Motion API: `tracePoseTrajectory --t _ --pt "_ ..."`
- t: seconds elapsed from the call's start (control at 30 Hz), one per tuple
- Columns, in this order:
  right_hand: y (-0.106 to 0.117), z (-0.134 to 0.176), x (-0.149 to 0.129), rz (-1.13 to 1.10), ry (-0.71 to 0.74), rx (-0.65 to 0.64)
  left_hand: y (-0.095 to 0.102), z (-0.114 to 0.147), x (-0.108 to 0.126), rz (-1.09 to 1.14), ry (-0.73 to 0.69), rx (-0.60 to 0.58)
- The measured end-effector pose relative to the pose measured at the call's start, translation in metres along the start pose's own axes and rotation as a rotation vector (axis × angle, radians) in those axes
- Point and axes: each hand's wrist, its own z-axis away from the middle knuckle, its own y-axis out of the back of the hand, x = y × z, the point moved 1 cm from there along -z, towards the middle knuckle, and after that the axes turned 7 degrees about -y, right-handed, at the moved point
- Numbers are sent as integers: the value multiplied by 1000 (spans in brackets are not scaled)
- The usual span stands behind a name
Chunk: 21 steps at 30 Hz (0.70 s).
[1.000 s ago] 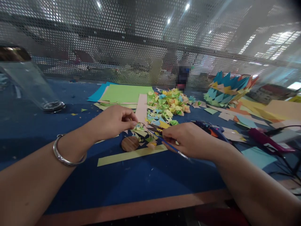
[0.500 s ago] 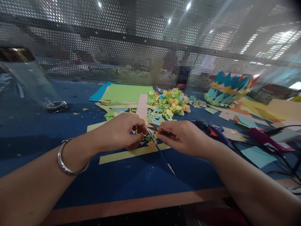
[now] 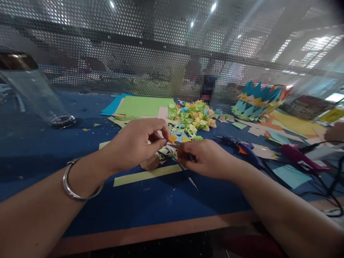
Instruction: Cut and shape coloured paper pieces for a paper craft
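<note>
My left hand (image 3: 139, 138) is closed in a pinch at the middle of the table, its fingertips at a small orange paper piece (image 3: 172, 138). Facing it, my right hand (image 3: 204, 157) is closed round a tool with a grey pointed metal tip (image 3: 173, 145); the fingers hide most of it. Below the hands shows a thin blue stick with a pale tapered tip (image 3: 192, 183), partly covered by my right hand. A pale yellow paper strip (image 3: 145, 176) lies beneath my left hand. Small paper scraps (image 3: 162, 156) are scattered between the hands.
Folded paper flowers (image 3: 197, 116) are heaped behind my hands, beside green sheets (image 3: 147, 105). A glass bottle (image 3: 40, 96) stands left. To the right are a glue gun (image 3: 242, 147), a paper crown (image 3: 260, 100), cables (image 3: 326, 195) and another person's hand (image 3: 334, 132).
My left hand has risen slightly, and an orange piece now shows at its fingertips. The blue stick's pale tip has shifted up. Another person's hand has come in at the right edge.
</note>
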Motion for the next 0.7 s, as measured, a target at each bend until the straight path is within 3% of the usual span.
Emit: tracePoseTrajectory --t 0.27,0.5,0.7 --pt "2 0 4 -327 -53 323 -2 1 -2 -75 -152 42" --pt "-2 -3 7 -467 -99 424 1 2 -1 -152 -274 78" --pt "-3 -5 7 -558 -98 401 0 7 0 -42 -323 81"
